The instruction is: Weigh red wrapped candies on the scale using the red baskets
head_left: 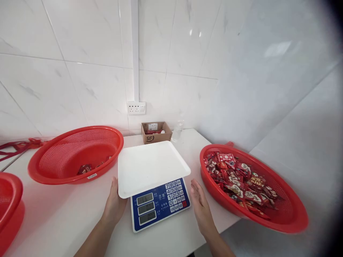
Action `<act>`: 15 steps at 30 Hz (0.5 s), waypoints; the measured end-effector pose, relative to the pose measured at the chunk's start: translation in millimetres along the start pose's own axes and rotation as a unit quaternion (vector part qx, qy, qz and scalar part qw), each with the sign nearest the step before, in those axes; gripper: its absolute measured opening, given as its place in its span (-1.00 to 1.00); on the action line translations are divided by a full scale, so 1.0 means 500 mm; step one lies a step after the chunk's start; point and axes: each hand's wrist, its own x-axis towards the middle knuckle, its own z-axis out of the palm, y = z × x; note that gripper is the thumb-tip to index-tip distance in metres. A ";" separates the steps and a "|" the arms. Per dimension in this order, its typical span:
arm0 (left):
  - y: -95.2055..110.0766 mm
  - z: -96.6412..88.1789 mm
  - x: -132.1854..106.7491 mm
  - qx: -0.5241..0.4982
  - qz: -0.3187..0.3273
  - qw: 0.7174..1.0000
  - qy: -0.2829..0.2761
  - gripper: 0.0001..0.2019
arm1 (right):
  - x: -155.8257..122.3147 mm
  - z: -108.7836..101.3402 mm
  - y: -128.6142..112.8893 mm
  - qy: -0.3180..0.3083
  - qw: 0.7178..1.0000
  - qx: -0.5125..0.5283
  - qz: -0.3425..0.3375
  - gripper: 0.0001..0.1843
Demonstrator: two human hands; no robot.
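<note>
A blue electronic scale [160,205] with a keypad and three displays stands on the white table [61,214], carrying an empty white weighing tray [150,166]. My left hand [114,203] lies flat against the scale's left side, fingers stretched out, just under the tray's corner. My right hand [200,207] is held edge-on beside the scale's right side, fingers straight and together, a small gap from it. Neither hand holds anything.
A red mesh basket [281,217] full of red candy packets [238,180] overhangs the table's right edge. Another red basket [53,157] at left holds a few packets. A third red basket [8,200] sits far left. A cardboard box [157,132] and wall socket [136,107] are behind.
</note>
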 end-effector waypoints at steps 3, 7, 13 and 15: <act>-0.004 -0.009 -0.005 0.011 -0.015 0.999 -0.026 -0.34 | 0.017 0.010 -0.013 -0.084 0.995 0.036 0.048 -0.27; -0.010 -0.015 -0.012 0.035 0.000 0.999 -0.040 -0.39 | 0.004 0.021 -0.016 -0.116 0.991 0.067 0.026 -0.28; -0.023 -0.009 -0.016 0.020 -0.020 0.999 -0.040 -0.37 | -0.007 0.002 -0.017 -0.103 0.992 0.056 0.047 -0.28; -0.025 -0.007 -0.015 0.005 -0.032 0.999 -0.016 -0.35 | -0.006 -0.004 -0.016 -0.104 0.994 0.034 0.028 -0.31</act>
